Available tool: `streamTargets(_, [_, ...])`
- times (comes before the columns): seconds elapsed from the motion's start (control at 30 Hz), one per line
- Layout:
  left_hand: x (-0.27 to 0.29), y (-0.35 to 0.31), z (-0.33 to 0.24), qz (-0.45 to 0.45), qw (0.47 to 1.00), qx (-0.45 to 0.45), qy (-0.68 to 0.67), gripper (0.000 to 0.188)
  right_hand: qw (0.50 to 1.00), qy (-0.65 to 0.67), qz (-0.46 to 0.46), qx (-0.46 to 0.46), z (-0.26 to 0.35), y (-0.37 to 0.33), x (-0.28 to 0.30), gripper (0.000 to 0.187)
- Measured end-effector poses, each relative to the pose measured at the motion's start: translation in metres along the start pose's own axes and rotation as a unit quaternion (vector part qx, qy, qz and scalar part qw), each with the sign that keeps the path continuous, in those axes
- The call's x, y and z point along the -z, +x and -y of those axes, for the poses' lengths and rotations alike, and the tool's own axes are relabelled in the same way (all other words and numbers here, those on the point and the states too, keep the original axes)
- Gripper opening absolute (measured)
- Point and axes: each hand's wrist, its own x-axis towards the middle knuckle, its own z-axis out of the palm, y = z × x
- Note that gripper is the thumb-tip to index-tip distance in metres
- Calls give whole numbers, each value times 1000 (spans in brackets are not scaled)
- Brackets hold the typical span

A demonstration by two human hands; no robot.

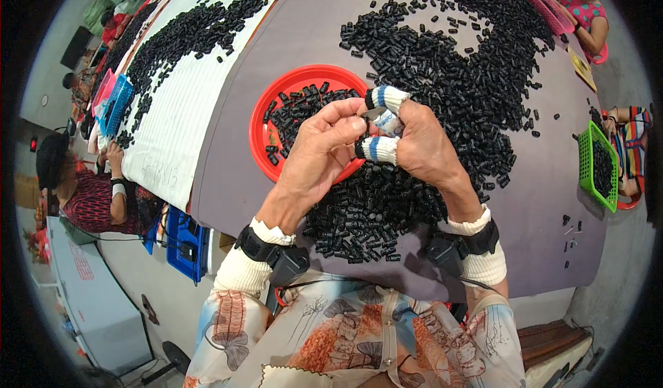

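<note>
My left hand (319, 143) is closed, with thumb and fingertips pinching a small black part that is mostly hidden. Close against it, my right hand (429, 143) is curled shut around a small, thin grey blade (373, 114), its grip end partly hidden. White and blue knit finger covers (378, 149) sit on the right fingers. Both hands are above the right side of a round red tray (259, 136) holding many small black cylindrical parts (304, 105). Beneath and beyond my hands, a large heap of similar black parts (442, 77) spreads over the grey-covered table (235, 139).
A white-covered table (186, 91) with more black parts stands at left, where a person (93, 187) works beside blue and pink baskets. To the right are a green basket (597, 167) and other people. A blue crate (186, 243) stands below the table edge.
</note>
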Motion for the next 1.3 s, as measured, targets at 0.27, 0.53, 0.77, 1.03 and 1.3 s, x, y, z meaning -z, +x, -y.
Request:
streamTargets(0.27, [12,-1,5,12,995,-7,-101,27,998,38,-20,-41,6,-2,1,31])
streamTargets(0.53, [9,-5,-1,34,997,4,-75,24,995,28,63,-75,3,-2,4,26])
streamTargets(0.77, [9,-5,-3,39,998,10,-53,22,994,22,86,-56,-4,2,4,24])
streamTargets(1.03, [6,-5,-4,41,998,12,-46,21,993,12,107,-57,-5,3,5,28])
streamTargets(1.3, [4,-3,-1,5,1000,13,-22,20,991,32,116,-65,-11,0,5,27])
